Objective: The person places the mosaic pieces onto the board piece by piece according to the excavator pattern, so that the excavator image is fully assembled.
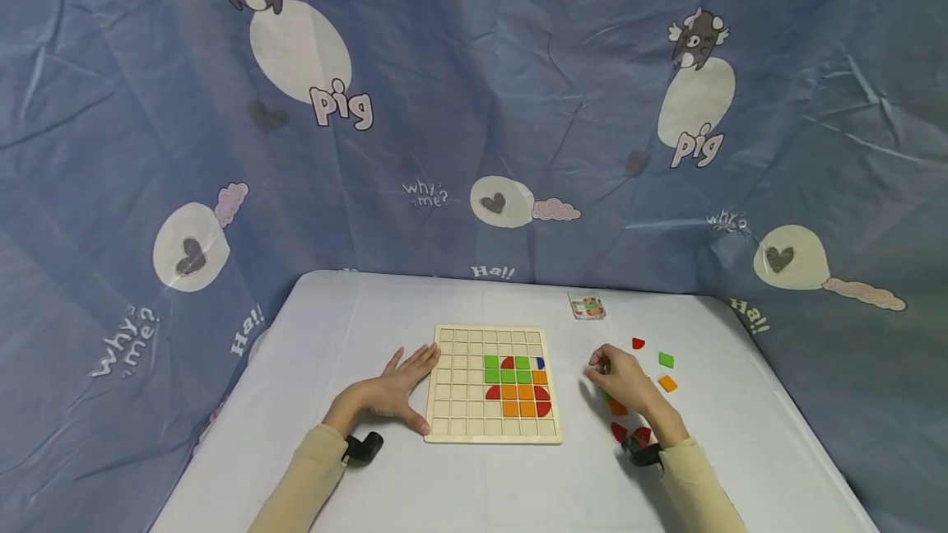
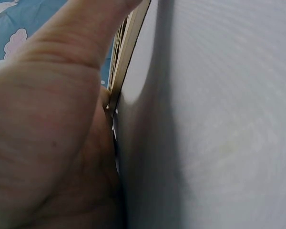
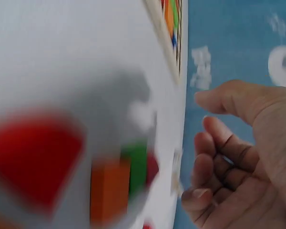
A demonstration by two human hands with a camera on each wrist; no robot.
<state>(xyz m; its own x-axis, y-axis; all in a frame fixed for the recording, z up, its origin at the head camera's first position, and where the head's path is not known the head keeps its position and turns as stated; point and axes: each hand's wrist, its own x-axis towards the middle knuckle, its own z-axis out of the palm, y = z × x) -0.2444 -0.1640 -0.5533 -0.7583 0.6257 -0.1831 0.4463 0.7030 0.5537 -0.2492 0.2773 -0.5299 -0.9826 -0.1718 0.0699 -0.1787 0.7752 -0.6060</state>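
A wooden grid board lies on the table, with green, orange, red and blue pieces in cells towards its right side. My left hand is spread along the board's left edge, thumb at the near corner and fingertips at the upper side. In the left wrist view the thumb base covers much of the board's edge. My right hand hovers right of the board, above loose pieces. Its fingers are loosely curled, with a gap to the thumb and nothing visible between them. A red piece and an orange square lie beneath it.
A small picture card lies behind the right hand. Farther right are a green square, an orange square and a red piece. Patterned blue cloth hangs behind the white table.
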